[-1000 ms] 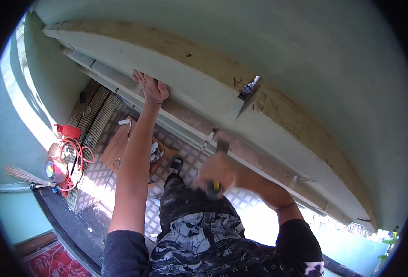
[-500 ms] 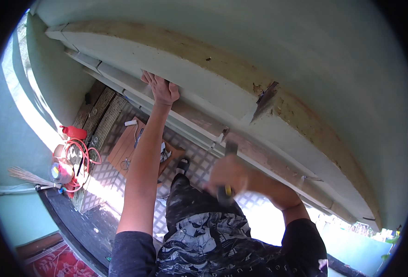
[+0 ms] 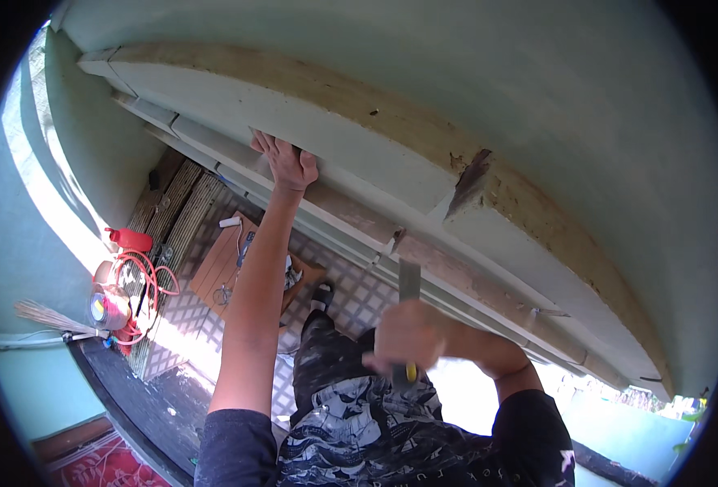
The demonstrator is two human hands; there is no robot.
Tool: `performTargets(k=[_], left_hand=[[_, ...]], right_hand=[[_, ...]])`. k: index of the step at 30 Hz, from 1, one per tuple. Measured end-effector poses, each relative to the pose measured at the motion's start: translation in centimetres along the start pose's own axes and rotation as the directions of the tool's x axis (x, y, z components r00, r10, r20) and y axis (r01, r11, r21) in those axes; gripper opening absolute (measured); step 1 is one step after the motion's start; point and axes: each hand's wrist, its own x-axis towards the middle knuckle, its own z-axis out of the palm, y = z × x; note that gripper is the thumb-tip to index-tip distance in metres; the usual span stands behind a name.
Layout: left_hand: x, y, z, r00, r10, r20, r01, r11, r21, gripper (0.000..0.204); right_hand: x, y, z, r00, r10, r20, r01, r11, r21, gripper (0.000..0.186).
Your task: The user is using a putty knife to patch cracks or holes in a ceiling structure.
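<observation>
A long arched panel (image 3: 359, 134), pale on its face and bare brown along its top edge, runs across the upper part of the view. My left hand (image 3: 286, 165) reaches up to its lower edge, fingers hooked where the panel meets a pale rail (image 3: 338, 207) below; the fingertips are partly hidden. Lower and to the right, my right hand (image 3: 411, 333) is closed around a scraper (image 3: 409, 280). Its flat grey blade points up toward the rails, apart from them, and the dark handle with a yellow mark shows under the fist.
A dark gap (image 3: 468, 183) splits the panel's top edge. Below left stand a brown wooden table (image 3: 217, 264) with small items on it, a red bottle (image 3: 131, 239), a coiled red hose (image 3: 157, 280) and a straw broom (image 3: 50, 315). Tiled floor (image 3: 351, 304) lies beneath.
My right hand has dropped slightly with the scraper and shows less blur. My left hand stays at the same place on the panel.
</observation>
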Motion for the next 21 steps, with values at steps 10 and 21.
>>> performTargets(k=[10,21], left_hand=[[-0.1,-0.2,0.3,1.000,0.013,0.002,-0.013,1.000,-0.026,0.070],[0.0,-0.7,0.2,0.996,0.088,0.023,-0.088,0.996,-0.005,0.066]], right_hand=[[-1.4,2.2,1.1,0.971,0.168,-0.168,-0.138,0.974,0.178,0.022],[-1.2,0.2,1.0,0.963,0.023,-0.269,-0.008,0.998,0.058,0.027]])
